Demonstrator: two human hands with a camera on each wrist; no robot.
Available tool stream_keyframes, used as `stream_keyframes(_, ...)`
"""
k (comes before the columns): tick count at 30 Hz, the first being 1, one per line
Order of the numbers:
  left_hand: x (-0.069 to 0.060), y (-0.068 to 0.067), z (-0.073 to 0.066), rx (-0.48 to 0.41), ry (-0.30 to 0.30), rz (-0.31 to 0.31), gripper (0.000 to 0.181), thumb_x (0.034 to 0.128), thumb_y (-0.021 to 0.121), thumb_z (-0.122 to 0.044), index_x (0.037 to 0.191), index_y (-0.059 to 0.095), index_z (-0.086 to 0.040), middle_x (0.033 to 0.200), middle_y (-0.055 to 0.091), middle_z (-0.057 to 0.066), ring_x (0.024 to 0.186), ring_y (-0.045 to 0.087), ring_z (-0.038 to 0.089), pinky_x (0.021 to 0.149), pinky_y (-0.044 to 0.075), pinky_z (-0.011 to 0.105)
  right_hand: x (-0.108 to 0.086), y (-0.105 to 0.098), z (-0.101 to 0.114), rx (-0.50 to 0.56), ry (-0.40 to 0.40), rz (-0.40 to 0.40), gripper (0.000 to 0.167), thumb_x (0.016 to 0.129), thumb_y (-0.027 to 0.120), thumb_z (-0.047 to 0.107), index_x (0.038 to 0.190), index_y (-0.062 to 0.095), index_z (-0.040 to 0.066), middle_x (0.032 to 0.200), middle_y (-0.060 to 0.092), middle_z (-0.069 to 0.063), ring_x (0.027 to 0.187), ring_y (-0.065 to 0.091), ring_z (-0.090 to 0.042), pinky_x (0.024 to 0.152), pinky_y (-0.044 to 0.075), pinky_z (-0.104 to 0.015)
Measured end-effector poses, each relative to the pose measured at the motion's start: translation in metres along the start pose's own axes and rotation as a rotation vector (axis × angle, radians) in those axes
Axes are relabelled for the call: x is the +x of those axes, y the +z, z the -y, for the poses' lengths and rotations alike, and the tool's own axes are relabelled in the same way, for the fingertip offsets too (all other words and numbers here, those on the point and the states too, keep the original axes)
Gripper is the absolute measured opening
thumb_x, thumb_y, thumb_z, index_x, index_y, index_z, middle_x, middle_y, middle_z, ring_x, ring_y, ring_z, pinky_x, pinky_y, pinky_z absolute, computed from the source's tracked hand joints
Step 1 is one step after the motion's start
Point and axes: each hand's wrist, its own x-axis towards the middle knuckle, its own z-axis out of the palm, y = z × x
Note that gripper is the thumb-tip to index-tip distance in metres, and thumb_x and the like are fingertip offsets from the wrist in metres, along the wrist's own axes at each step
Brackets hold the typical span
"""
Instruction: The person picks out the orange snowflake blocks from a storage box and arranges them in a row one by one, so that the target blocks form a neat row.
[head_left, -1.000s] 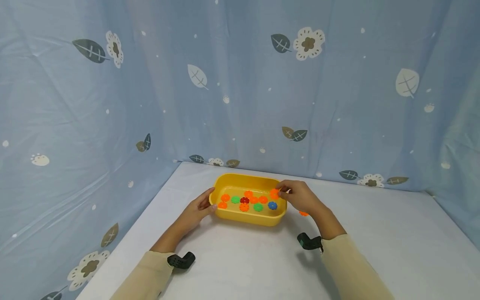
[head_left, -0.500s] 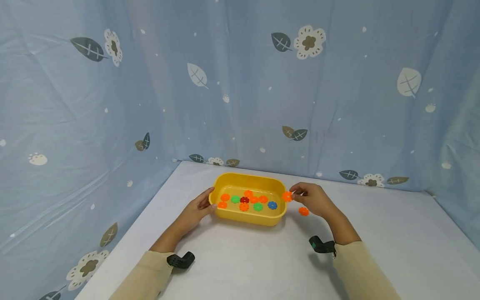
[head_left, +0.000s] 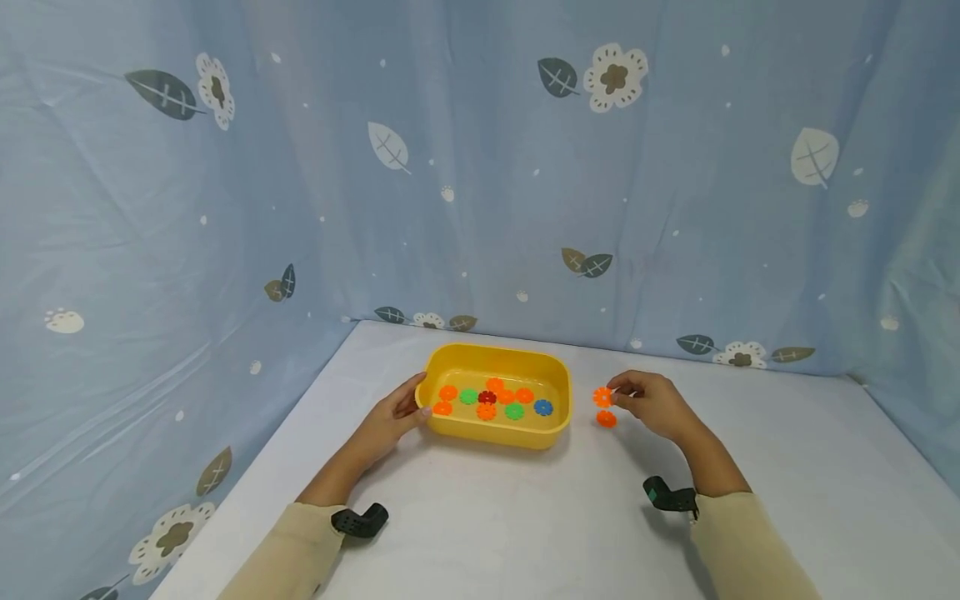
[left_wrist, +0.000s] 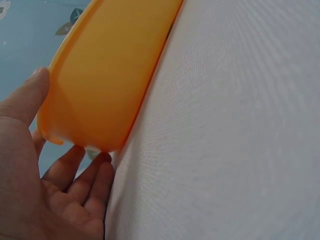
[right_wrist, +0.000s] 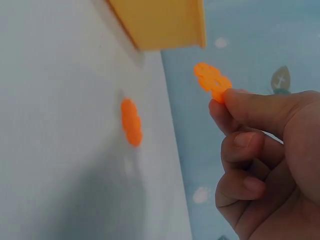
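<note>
A yellow plastic basin (head_left: 487, 431) stands on the table, with several flower-shaped plastic pieces in orange, green, red and blue lying on its floor. My left hand (head_left: 386, 425) holds the basin's left end, thumb at the rim and fingers against the outer wall (left_wrist: 95, 100). To the right of the basin, my right hand (head_left: 656, 406) pinches an orange flower-shaped piece (right_wrist: 210, 80) between thumb and forefinger, raised off the table. Another orange flower-shaped piece (head_left: 606, 419) lies on the tabletop just below the held one.
A white cloth covers the table (head_left: 480, 525). Blue curtains (head_left: 480, 167) printed with leaves and flowers rise behind it and along its left side. Black wrist devices sit on both sleeves, the right one (head_left: 670, 496) above the cloth.
My right hand has carried the orange flower-shaped piece out of the basin, over its right wall and to the right, near the piece on the table. My left hand stays at the basin.
</note>
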Motion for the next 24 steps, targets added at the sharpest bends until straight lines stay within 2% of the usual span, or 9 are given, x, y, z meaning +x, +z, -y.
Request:
stream_keyframes(7,0.001,-0.001,0.001,0.01,-0.018,-0.005,0.066,0.0956,0.064,-0.029,0.153,0.032,-0.03,0.154,0.034,0.006,0.137,0.039,0.024,0.108,0.036,0.044,-0.007,-0.007,-0.023,-0.018,-0.01,-0.003,0.016,0.093,0.065,0.009,0.109,0.068,0.005,0.095,0.065,-0.007,0.081,0.058,-0.023,0.064,0.051,-0.032)
stream_keyframes(12,0.002,-0.001,0.001,0.017,-0.031,-0.007,0.066,0.0951,0.065,-0.031,0.153,0.033,-0.03,0.155,0.033,0.005,0.137,0.038,0.025,0.108,0.035,0.044,-0.011,-0.009,-0.034,-0.026,0.012,0.016,0.016,0.093,0.065,0.007,0.108,0.069,0.006,0.095,0.064,-0.007,0.076,0.056,-0.022,0.062,0.05,-0.033)
stream_keyframes(17,0.002,-0.001,0.0,0.008,-0.036,-0.013,0.066,0.0948,0.066,-0.029,0.152,0.033,-0.032,0.154,0.035,0.004,0.137,0.039,0.023,0.107,0.036,0.042,-0.012,-0.007,-0.042,-0.04,0.052,0.034,0.017,0.091,0.065,0.006,0.107,0.069,0.004,0.096,0.064,-0.008,0.078,0.056,-0.023,0.064,0.05,-0.033)
stream_keyframes(24,0.0,-0.001,-0.001,-0.002,-0.015,0.001,0.067,0.0943,0.066,-0.028,0.153,0.033,-0.029,0.153,0.036,0.008,0.135,0.041,0.025,0.106,0.039,0.041,-0.012,-0.003,-0.051,-0.076,0.091,0.03,0.017,0.091,0.065,0.008,0.105,0.069,0.001,0.095,0.065,-0.007,0.082,0.055,-0.023,0.066,0.049,-0.034)
